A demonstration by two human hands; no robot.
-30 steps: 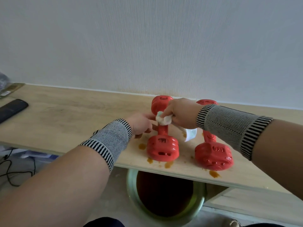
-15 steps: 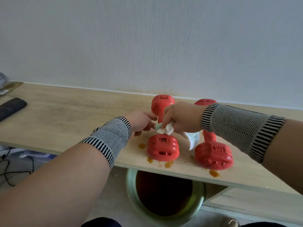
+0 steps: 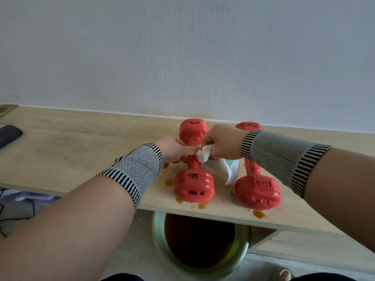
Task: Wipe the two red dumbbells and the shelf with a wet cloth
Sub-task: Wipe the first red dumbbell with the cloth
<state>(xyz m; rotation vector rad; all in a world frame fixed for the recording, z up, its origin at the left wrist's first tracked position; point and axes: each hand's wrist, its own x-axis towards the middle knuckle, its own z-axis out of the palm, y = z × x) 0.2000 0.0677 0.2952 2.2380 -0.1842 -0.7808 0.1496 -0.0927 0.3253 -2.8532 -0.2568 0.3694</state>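
Head view: right hand (image 3: 222, 144) bunches the soft cloth (image 3: 204, 154) on the left dumbbell (image 3: 193, 161) handle, shelf (image 3: 81, 142) at 6 o'clock. Left hand (image 3: 173, 150) apparently steadies that handle. Heavy, rigid; grasp mid-handle.

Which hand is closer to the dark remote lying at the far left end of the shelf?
Left. The left hand holds the left dumbbell's handle, on the remote's side. The right hand grips the cloth beyond it, farther away.
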